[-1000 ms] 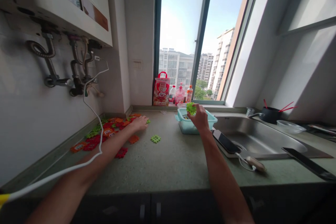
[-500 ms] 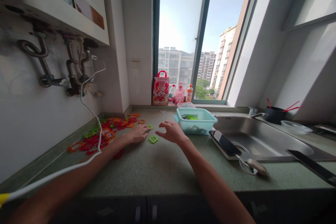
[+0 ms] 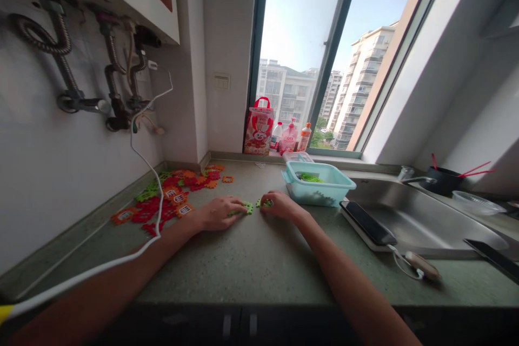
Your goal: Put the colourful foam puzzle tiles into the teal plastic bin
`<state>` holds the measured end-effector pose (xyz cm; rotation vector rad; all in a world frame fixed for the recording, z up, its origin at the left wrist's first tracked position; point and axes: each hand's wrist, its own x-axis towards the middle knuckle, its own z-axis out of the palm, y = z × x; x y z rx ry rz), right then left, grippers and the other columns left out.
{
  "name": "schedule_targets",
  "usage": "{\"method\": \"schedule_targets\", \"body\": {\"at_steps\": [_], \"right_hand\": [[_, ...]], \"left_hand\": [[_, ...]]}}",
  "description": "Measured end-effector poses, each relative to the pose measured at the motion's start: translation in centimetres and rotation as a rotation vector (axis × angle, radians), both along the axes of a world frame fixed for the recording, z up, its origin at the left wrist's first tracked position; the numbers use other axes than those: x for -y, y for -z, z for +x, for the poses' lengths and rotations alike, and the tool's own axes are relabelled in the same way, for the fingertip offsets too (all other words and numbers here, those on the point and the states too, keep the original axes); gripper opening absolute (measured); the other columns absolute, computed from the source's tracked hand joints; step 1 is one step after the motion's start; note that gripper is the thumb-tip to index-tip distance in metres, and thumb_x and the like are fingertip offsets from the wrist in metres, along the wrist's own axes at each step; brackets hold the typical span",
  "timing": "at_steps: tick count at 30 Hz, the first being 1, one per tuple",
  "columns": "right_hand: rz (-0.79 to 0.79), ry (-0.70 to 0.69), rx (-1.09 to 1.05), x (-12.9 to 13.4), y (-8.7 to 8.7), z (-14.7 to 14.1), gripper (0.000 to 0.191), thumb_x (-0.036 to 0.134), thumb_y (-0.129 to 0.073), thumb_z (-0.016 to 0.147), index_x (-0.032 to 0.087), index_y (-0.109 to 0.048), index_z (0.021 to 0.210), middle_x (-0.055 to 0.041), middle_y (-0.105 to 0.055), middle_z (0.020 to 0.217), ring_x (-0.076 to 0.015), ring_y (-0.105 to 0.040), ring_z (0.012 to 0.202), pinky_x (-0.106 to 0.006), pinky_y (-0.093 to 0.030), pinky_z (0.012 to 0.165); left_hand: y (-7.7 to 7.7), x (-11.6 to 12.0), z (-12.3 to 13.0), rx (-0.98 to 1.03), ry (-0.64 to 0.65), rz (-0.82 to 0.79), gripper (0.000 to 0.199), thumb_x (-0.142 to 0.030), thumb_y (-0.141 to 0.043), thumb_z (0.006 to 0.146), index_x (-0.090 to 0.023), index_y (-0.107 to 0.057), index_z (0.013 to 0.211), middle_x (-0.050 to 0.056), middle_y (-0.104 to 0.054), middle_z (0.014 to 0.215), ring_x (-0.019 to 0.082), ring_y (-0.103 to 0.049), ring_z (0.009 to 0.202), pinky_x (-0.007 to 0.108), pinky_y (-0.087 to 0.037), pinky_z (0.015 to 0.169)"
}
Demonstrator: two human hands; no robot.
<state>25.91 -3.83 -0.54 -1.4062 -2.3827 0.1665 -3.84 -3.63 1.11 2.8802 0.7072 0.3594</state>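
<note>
My left hand (image 3: 221, 213) is closed on a green notched piece (image 3: 248, 207) near the middle of the counter. Just to its right, my right hand (image 3: 278, 205) pinches another green piece (image 3: 264, 203), partly covered by the fingers. A small gap separates the two pieces. Left of my hands lies a loose pile of red, orange and green pieces (image 3: 150, 210). A light teal tub (image 3: 320, 193) with green pieces inside stands behind and to the right of my right hand.
A white cable (image 3: 160, 200) runs over the pile and across my left forearm. To the right are a phone (image 3: 368, 221) on a white object, a steel sink (image 3: 425, 216) and a black pot (image 3: 441, 179). Bottles and a red bag (image 3: 258, 132) stand by the window.
My right hand has come down and taken hold of a green piece. My left hand now grips a green piece, close to the right one. The view has shifted.
</note>
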Motion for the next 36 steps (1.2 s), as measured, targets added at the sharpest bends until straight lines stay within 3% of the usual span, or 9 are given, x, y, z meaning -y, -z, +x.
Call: {"method": "schedule_targets", "body": {"at_steps": [3,5,8,11,16,21,28,32,36], "right_hand": [[0.003,0.067,-0.023,-0.2,0.0,0.6,0.016,0.025,-0.078,0.084,0.02,-0.081,0.099,-0.0064,-0.075,0.093,-0.0212,-0.069,0.087,-0.03,-0.051,0.084],[0.061,0.076,-0.082,0.0,-0.1,0.3,0.024,0.024,-0.079,0.082,0.02,-0.079,0.106,-0.0066,-0.075,0.097,-0.0213,-0.069,0.089,-0.031,-0.051,0.085],[0.148,-0.006,-0.211,0.7,-0.1,-1.2,0.03,0.025,-0.077,0.085,0.022,-0.075,0.115,-0.0072,-0.074,0.108,-0.0214,-0.068,0.097,-0.033,-0.051,0.091],[0.105,-0.133,-0.22,1.2,0.4,-3.0,0.026,0.026,-0.077,0.086,0.023,-0.074,0.112,-0.0068,-0.073,0.111,-0.0217,-0.067,0.103,-0.034,-0.05,0.096],[0.008,-0.157,-0.139,1.2,1.1,-4.1,0.027,0.028,-0.081,0.085,0.024,-0.074,0.11,-0.006,-0.074,0.108,-0.0233,-0.066,0.105,-0.035,-0.049,0.097],[0.063,-0.108,-0.122,1.1,0.7,-3.1,0.03,0.021,-0.081,0.081,0.023,-0.074,0.109,-0.0061,-0.073,0.106,-0.0232,-0.067,0.103,-0.034,-0.049,0.095],[0.159,-0.059,-0.18,1.4,0.5,-3.4,0.033,0.028,-0.079,0.086,0.023,-0.069,0.118,-0.0076,-0.07,0.116,-0.0233,-0.065,0.108,-0.035,-0.049,0.097],[0.077,-0.097,-0.082,1.9,0.9,-5.0,0.03,0.038,-0.08,0.087,0.023,-0.071,0.112,-0.0075,-0.07,0.108,-0.023,-0.065,0.102,-0.034,-0.049,0.092],[0.045,-0.073,-0.015,2.3,0.6,-5.7,0.033,0.042,-0.082,0.085,0.022,-0.071,0.11,-0.0079,-0.071,0.102,-0.0241,-0.065,0.099,-0.033,-0.048,0.089]], "left_hand": [[0.1,-0.5,-0.4,0.034,0.03,0.026,0.048,-0.029,-0.055,0.095,-0.035,-0.065,0.142,0.002,-0.061,0.151,0.026,-0.061,0.132,0.041,-0.041,0.117],[-0.1,-1.1,-0.8,0.057,-0.023,0.081,0.047,-0.034,-0.058,0.095,-0.031,-0.065,0.141,0.005,-0.063,0.148,0.028,-0.06,0.131,0.043,-0.04,0.117],[-0.3,-2.1,-1.7,0.052,-0.158,0.14,0.041,-0.05,-0.065,0.091,-0.025,-0.074,0.123,0.009,-0.074,0.123,0.031,-0.064,0.119,0.045,-0.042,0.111],[-0.4,-2.9,-2.5,0.009,-0.249,0.157,0.038,-0.059,-0.066,0.087,-0.024,-0.077,0.098,0.009,-0.076,0.098,0.03,-0.066,0.102,0.045,-0.044,0.105],[0.1,-3.7,-3.1,-0.04,-0.311,0.117,0.022,-0.04,-0.059,0.087,-0.025,-0.074,0.083,0.005,-0.074,0.08,0.023,-0.067,0.08,0.041,-0.046,0.094],[0.2,-3.0,-2.4,-0.03,-0.257,0.074,0.018,-0.039,-0.063,0.085,-0.027,-0.075,0.087,0.004,-0.073,0.077,0.023,-0.067,0.077,0.038,-0.049,0.087],[-0.1,-2.2,-1.8,0.007,-0.045,0.017,0.022,-0.031,-0.059,0.09,-0.03,-0.08,0.1,0.003,-0.073,0.08,0.023,-0.068,0.087,0.036,-0.048,0.095],[1.0,-3.7,-2.4,0.04,-0.123,0.113,0.024,-0.027,-0.058,0.089,-0.027,-0.082,0.096,0.006,-0.075,0.088,0.024,-0.066,0.09,0.038,-0.05,0.093],[1.6,-5.8,-3.6,0.108,-0.323,0.199,0.025,-0.029,-0.057,0.09,-0.023,-0.081,0.095,0.008,-0.075,0.09,0.026,-0.066,0.095,0.042,-0.05,0.099]]}}
